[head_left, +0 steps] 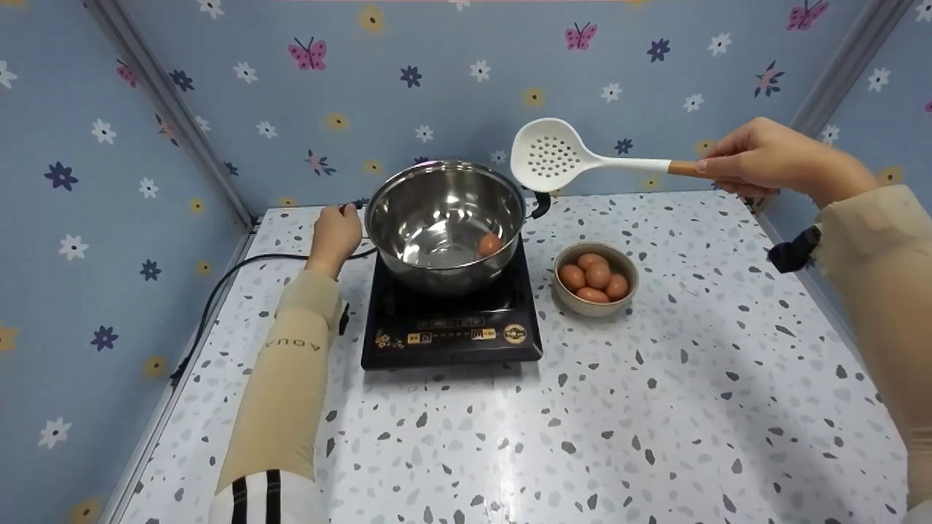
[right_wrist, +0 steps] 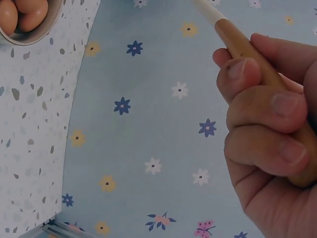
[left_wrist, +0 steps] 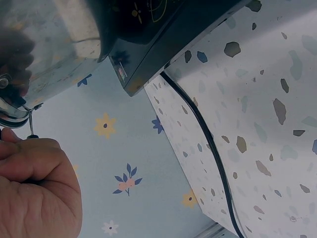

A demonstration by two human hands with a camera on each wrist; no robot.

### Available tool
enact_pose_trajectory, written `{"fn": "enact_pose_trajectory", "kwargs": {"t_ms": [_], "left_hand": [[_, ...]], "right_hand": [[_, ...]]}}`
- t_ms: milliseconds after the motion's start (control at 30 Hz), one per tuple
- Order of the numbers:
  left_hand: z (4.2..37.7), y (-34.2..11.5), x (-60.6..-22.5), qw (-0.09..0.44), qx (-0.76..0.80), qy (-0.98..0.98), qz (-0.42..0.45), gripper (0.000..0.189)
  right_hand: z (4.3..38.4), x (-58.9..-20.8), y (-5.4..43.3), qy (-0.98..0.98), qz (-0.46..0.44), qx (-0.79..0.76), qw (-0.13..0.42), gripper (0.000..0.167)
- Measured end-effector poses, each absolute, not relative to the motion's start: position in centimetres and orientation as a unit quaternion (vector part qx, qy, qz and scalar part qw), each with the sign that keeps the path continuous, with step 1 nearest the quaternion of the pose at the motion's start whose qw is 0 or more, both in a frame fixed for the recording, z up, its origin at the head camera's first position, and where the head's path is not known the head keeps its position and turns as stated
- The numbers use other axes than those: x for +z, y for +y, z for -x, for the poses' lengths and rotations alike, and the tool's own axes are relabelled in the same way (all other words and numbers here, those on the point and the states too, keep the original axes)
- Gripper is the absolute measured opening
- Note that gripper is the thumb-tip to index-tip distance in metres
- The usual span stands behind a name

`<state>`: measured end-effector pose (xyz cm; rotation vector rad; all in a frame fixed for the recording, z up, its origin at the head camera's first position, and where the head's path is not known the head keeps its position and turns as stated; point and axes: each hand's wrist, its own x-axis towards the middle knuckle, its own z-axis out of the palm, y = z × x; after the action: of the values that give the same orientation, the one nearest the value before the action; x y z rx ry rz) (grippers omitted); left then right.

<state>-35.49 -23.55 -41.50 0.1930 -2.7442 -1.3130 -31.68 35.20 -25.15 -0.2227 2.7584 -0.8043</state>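
Observation:
My left hand (head_left: 337, 234) grips the side handle of a steel pot (head_left: 444, 273), its curled fingers hiding most of that handle. In the left wrist view the same hand (left_wrist: 39, 183) shows beside the pot's shiny wall. One brown egg (head_left: 489, 245) lies inside the pot, toward its right side. Raised at the right, my right hand (head_left: 772, 161) holds a white skimmer (head_left: 553, 154) by its wooden handle (right_wrist: 252, 57), fingers wrapped round it. The skimmer's perforated head is up in the air, just right of the pot's rim. Several brown eggs (head_left: 598, 275) fill a small bowl (head_left: 593, 308).
Under the pot sits a black induction cooker (head_left: 451, 349), its cord (head_left: 218, 287) running off to the left. The bowl stands right of the cooker on a speckled table (head_left: 619, 437). Flower-patterned walls (head_left: 451, 94) close in the back and both sides.

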Motion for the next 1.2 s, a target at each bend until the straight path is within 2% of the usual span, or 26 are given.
{"fn": "enact_pose_trajectory", "kwargs": {"t_ms": [267, 633, 833, 1067, 1200], "left_hand": [[35.5, -23.5, -41.5, 0.052, -0.426, -0.901, -0.066, 0.034], [35.6, -23.4, -41.5, 0.052, -0.428, -0.899, -0.07, 0.037], [35.7, -23.4, -41.5, 0.05, -0.426, -0.9, -0.074, 0.052], [35.6, -23.4, -41.4, 0.036, -0.433, -0.897, -0.077, 0.053], [35.6, -23.4, -41.4, 0.033, -0.433, -0.897, -0.078, 0.056]], "right_hand": [[32.7, -24.6, 31.6, 0.953, 0.112, -0.237, 0.15, 0.045], [33.9, -24.3, 27.1, 0.958, 0.162, -0.176, 0.155, 0.04], [34.3, -24.4, 24.7, 0.961, 0.198, -0.122, 0.147, 0.039], [34.8, -24.2, 22.4, 0.961, 0.216, -0.074, 0.158, 0.037], [34.9, -23.7, 21.3, 0.961, 0.212, -0.057, 0.167, 0.044]]}}
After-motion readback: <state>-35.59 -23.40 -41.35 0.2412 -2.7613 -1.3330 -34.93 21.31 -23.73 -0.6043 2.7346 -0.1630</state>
